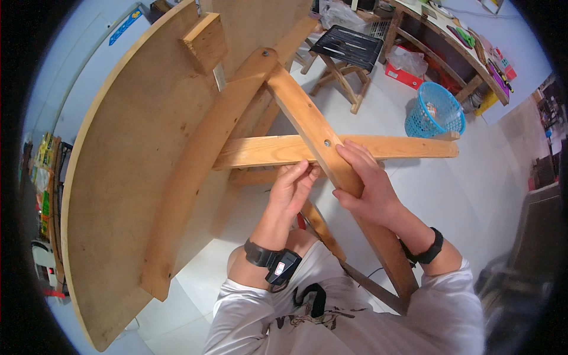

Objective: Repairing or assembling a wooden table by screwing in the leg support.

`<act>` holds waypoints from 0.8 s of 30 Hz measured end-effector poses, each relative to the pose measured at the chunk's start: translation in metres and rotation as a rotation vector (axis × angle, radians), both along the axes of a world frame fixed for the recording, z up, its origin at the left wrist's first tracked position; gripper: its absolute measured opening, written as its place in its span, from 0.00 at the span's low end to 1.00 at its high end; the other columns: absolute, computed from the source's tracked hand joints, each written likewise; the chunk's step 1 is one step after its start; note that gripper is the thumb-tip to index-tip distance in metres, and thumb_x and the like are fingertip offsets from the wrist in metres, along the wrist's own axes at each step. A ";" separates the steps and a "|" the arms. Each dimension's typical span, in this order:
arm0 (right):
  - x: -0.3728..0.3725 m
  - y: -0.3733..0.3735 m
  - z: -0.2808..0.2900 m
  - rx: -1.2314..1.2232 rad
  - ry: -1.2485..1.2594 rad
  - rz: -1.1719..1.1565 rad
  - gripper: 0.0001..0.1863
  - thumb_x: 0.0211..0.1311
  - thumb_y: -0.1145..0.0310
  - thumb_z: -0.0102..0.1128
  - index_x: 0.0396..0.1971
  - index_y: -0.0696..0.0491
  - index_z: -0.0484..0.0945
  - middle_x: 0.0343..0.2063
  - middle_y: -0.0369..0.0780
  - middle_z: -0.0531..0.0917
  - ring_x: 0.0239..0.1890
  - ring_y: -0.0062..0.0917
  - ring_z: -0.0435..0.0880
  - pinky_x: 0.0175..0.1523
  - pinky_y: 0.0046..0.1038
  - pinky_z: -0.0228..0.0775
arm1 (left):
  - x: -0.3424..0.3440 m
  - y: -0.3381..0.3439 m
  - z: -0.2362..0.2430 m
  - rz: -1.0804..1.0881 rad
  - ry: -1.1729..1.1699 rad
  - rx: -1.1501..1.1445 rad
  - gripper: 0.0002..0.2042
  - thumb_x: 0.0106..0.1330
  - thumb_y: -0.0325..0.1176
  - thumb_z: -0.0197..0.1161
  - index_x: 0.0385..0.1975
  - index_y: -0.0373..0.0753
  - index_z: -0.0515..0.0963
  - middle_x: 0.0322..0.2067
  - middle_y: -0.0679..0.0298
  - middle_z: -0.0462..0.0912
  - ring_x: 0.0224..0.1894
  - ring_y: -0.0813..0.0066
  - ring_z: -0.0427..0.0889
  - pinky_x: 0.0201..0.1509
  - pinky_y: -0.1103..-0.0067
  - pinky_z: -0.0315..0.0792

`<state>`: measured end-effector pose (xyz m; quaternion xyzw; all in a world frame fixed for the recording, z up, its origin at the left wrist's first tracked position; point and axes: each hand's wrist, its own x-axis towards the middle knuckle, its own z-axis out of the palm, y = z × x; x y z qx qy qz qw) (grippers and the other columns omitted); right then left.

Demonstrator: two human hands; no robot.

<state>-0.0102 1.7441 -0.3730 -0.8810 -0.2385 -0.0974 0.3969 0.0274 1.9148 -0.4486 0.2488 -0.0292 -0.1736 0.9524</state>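
A wooden folding table stands tipped on its side, the bare underside of its tabletop (pixel 118 154) facing me. A wooden rail (pixel 192 165) runs along that underside, and a slanting leg (pixel 305 112) joins it at a bolt near the top. This leg crosses a second, level leg (pixel 260 151), with a round metal fastener (pixel 327 142) at the crossing. My right hand (pixel 376 192) is wrapped round the slanting leg just below the crossing. Close under the level leg, my left hand (pixel 291 184) has its fingers pinched together; anything in them is hidden.
A black-topped folding stool (pixel 348 48) stands beyond the legs. Farther right are a blue mesh basket (pixel 435 112), a red box (pixel 405 74) and a cluttered workbench (pixel 455 44). A small wood block (pixel 204 42) is fixed to the tabletop. More wooden legs extend down beside my lap.
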 end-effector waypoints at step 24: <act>-0.004 0.001 0.003 -0.042 0.029 -0.057 0.35 0.37 0.70 0.61 0.52 0.56 0.61 0.52 0.50 0.64 0.58 0.40 0.59 0.63 0.38 0.45 | -0.008 -0.008 0.013 0.093 0.024 0.161 0.08 0.59 0.31 0.56 0.34 0.34 0.74 0.34 0.65 0.77 0.36 0.80 0.73 0.41 0.83 0.67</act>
